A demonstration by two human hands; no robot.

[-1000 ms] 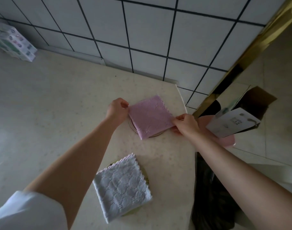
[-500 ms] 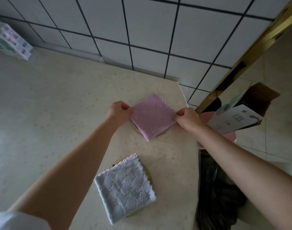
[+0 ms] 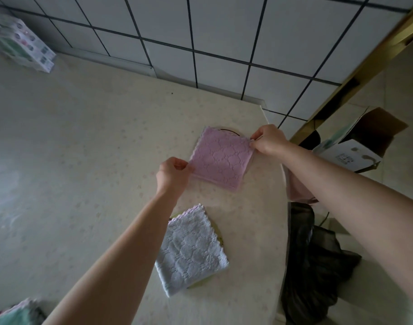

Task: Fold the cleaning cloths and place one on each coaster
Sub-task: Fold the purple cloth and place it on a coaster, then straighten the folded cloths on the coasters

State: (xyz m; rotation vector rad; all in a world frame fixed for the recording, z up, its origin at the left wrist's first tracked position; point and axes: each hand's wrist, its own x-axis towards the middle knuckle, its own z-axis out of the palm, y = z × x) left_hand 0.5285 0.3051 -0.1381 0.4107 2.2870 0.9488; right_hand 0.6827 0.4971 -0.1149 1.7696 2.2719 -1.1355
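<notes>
While our left hand (image 3: 174, 175) pinches the lower left corner of the folded pink cloth (image 3: 221, 160), our right hand (image 3: 269, 142) pinches its upper right corner, so the hands are apart. The cloth is in the middle of the frame, over a round coaster (image 3: 229, 130) whose dark rim shows above it. Lower in the frame, a pale blue cloth (image 3: 191, 250) lies folded on a yellow-green coaster (image 3: 219, 232).

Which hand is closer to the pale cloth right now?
Left. The left hand pinches the pink cloth at its near-left corner, just beyond the pale cloth. The right hand pinches the far-right corner, farther away.
</notes>
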